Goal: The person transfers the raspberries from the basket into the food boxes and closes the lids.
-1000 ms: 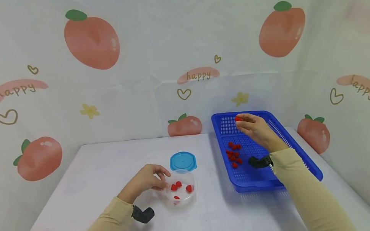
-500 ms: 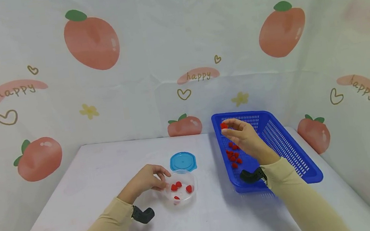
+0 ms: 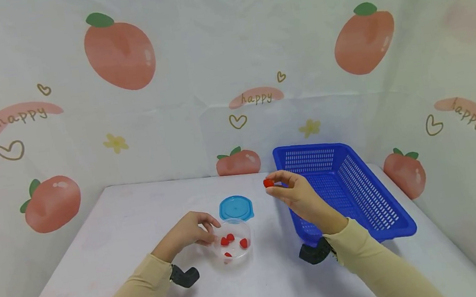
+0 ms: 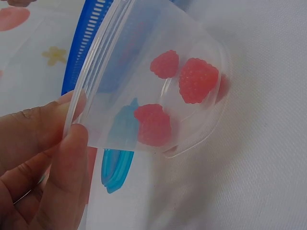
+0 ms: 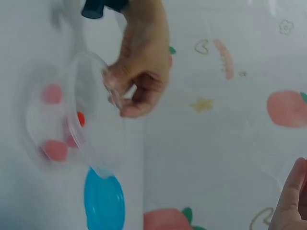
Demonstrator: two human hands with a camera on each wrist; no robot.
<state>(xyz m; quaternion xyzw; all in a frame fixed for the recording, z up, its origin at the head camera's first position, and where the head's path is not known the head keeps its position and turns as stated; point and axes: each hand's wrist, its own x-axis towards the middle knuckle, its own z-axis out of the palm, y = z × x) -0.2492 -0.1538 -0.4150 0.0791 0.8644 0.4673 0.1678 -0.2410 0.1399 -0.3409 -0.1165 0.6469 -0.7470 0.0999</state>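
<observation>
Raspberry (image 3: 268,183) held aloft between tub and basket

Nearest, a clear tub (image 3: 235,247) with loose berries (image 3: 243,243) inside is seen over the counter (image 3: 151,203); its rim is pinched at ten o'clock by the left hand (image 3: 190,232). Just beyond, at the tub's twelve o'clock, a blue lid (image 3: 236,208) is laid. Toward one o'clock, the raspberry is gripped between thumb and fingertips of the right hand (image 3: 301,198). Whether it is real or moulded cannot be told; it is judged light and somewhat soft, its bumpy skin giving grip, so a gentle pinch across the widest part is advised. The tub is thought flexible, best held by its rim. Farther, between two and three o'clock, a blue basket (image 3: 367,187) is set before a fruit-print cloth (image 3: 174,136).
</observation>
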